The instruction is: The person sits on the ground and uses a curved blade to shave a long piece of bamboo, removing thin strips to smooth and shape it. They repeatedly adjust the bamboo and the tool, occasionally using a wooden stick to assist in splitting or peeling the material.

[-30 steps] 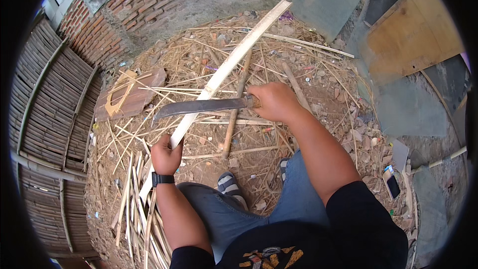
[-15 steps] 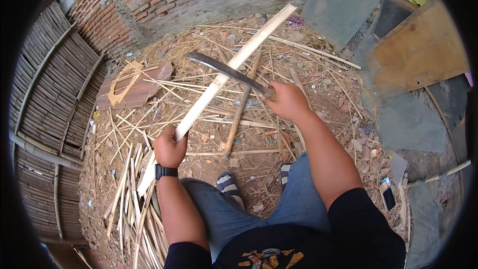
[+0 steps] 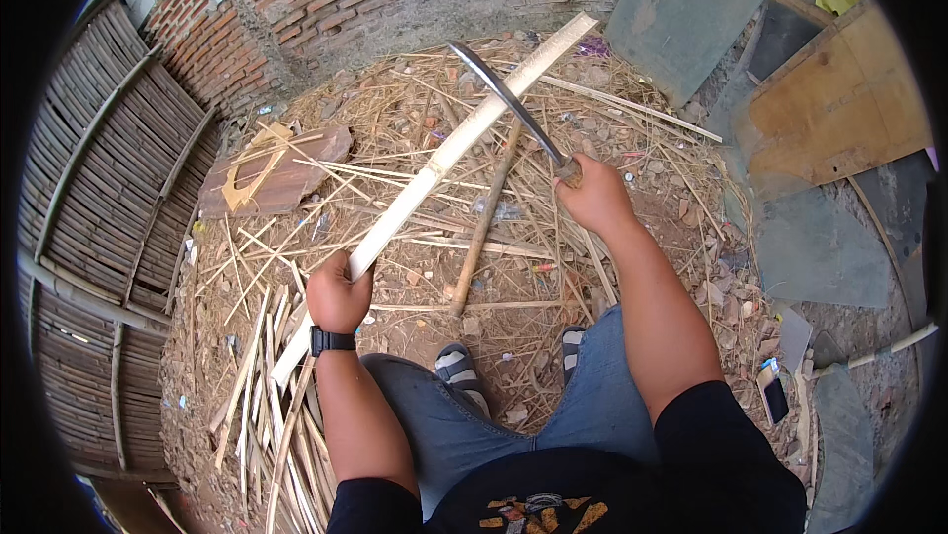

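Note:
A long, pale split bamboo strip point(image 3: 434, 174) slants from lower left to far right, its hollow inner face upward. My left hand point(image 3: 339, 295) is wrapped round it near its lower end, with a short length sticking out behind the wrist. In my right hand point(image 3: 595, 195) is the handle of a machete point(image 3: 515, 106), closed in the fingers. Its dark curved blade crosses the strip in its far half, with the tip pointing up and left. Whether the edge touches the bamboo, I cannot tell.
Thin bamboo slats point(image 3: 281, 425) are heaped beside my left forearm. A round pole point(image 3: 484, 223) lies on the littered ground ahead of my sandalled feet. A brown board point(image 3: 272, 175) is at left, a bamboo-slat wall point(image 3: 94, 198) beyond it. Sheets point(image 3: 825, 99) lean at right; a phone point(image 3: 773, 394) lies below.
The machete has moved away from me along the strip, toward its far end, and its blade has turned steeper. My left hand keeps its hold in nearly the same place.

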Available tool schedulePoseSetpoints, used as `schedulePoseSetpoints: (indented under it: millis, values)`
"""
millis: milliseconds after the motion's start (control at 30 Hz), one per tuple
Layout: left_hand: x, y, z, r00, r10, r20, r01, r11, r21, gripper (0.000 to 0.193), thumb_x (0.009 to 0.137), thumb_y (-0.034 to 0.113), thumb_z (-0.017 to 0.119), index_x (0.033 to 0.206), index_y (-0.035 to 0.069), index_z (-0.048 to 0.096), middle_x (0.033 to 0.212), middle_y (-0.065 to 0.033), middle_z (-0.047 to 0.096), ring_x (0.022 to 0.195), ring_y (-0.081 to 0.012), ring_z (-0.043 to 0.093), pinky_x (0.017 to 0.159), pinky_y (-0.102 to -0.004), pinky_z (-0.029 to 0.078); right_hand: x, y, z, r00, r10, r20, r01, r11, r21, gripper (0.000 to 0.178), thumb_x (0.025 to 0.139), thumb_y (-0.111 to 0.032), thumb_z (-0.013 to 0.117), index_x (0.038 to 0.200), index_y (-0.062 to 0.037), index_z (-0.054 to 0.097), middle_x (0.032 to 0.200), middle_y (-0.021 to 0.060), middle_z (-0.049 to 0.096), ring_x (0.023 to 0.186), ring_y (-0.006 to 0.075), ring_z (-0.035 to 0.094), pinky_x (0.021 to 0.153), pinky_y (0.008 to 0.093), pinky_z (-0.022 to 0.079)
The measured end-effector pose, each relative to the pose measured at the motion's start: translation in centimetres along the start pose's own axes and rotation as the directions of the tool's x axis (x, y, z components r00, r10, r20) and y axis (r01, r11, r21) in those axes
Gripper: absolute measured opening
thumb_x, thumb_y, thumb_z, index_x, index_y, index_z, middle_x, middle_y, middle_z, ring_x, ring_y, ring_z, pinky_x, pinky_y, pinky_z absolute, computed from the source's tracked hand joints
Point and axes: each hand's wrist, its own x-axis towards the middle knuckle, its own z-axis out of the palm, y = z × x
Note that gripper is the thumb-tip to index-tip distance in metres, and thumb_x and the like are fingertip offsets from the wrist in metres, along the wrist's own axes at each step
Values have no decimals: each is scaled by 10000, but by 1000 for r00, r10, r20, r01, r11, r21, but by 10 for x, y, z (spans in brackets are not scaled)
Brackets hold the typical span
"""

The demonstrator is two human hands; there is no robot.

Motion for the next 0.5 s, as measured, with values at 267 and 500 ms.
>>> schedulePoseSetpoints:
  millis: [267, 500]
  values:
    - [-5, 0, -3, 999, -47, -10, 46, 997, -65, 342, 814, 213, 823, 711, 20, 560, 633, -193, 591, 552, -380, 573, 536, -420, 455, -10, -32, -10, 970, -184, 158, 202, 974, -106, 302, 811, -233, 773, 1087, -126, 716, 887, 171, 746, 893, 386, 727, 796, 512, 566]
    - [-6, 6, -11, 997, 30, 72, -39, 991, 124, 245, 769, 203, 807, 756, 64, 606, 687, -163, 663, 665, -397, 669, 602, -462, 528, 32, 48, -12, 936, 295, -192, -253, 943, 214, 440, 875, -315, 739, 1209, -31, 703, 1083, 234, 749, 1052, 413, 711, 935, 474, 546]
